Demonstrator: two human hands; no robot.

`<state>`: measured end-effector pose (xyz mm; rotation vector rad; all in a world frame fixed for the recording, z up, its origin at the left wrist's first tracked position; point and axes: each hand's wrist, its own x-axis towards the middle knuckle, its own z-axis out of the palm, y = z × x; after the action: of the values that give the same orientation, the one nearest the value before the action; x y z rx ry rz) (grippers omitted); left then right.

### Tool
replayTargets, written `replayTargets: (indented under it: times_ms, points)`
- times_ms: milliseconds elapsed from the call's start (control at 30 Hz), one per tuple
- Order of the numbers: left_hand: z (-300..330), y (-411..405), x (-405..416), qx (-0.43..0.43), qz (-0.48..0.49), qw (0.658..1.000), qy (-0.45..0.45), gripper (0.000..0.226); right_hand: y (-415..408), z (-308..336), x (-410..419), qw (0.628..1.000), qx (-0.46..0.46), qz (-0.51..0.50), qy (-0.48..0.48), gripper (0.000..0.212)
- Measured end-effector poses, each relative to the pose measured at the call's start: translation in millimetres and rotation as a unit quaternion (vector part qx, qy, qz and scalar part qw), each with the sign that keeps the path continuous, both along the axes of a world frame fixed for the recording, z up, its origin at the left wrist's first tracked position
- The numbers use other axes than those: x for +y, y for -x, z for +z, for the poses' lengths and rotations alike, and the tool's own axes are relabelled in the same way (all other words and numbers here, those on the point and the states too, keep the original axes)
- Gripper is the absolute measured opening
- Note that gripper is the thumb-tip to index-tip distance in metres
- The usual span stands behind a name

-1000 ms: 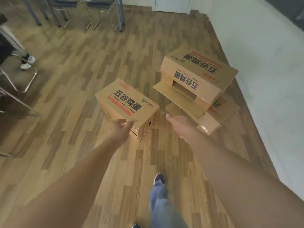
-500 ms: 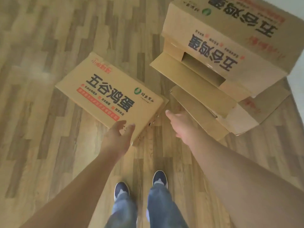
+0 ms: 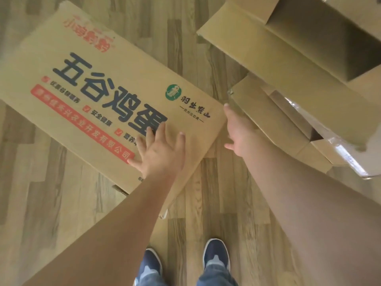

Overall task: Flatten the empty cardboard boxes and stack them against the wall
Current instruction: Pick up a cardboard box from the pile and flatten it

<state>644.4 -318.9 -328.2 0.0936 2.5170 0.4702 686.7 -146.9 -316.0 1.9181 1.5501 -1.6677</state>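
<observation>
Brown printed cardboard box (image 3: 99, 83) lies on wood floor (image 3: 51, 203), reading "五谷鸡蛋". Left hand (image 3: 159, 153) presses flat on it, fingers spread; right hand (image 3: 239, 131) touches its right corner, fingers extended.

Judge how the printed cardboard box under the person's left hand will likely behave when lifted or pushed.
The printed box is probably light for its size: the task calls these boxes empty. It may flex or cave under the left hand, whose spread fingers rest flat on its broad top panel. Pushed, it would likely slide on the smooth wooden floor rather than tip, since it sits low and wide.
</observation>
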Motion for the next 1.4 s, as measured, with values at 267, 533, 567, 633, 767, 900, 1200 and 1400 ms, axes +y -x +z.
replayTargets:
  times_ms: [267,533,567,633,767,900,1200,1400]
  points:
    - [-19,-10,-2,0.011,-0.015,1.0,0.016,0.073,29,-38,18,0.989,0.079,-0.12,0.038,0.066]
    - [-2,-14,-18,0.079,0.087,0.993,-0.014,0.077,30,16,-1,0.987,0.109,-0.089,-0.083,0.034]
    - [5,-11,-20,0.096,0.1,0.99,-0.025,0.078,34,27,-3,0.982,0.133,-0.076,-0.106,0.037]
    - [20,-3,-25,0.126,0.137,0.98,-0.064,0.081,43,71,-18,0.97,0.187,-0.042,-0.149,0.049]
    - [47,13,-50,0.159,0.198,0.942,-0.218,0.083,47,150,-52,0.936,0.24,0.109,-0.234,0.06]
    - [64,40,-69,0.131,0.22,0.912,-0.319,0.085,32,184,-82,0.908,0.26,0.197,-0.261,0.065]
    - [64,18,-124,0.021,0.286,0.906,-0.312,0.064,-29,162,-79,0.946,0.243,0.204,0.071,0.036]
    - [89,44,-123,0.043,0.344,0.857,-0.381,0.073,-45,150,-112,0.846,0.115,0.475,0.215,0.033]
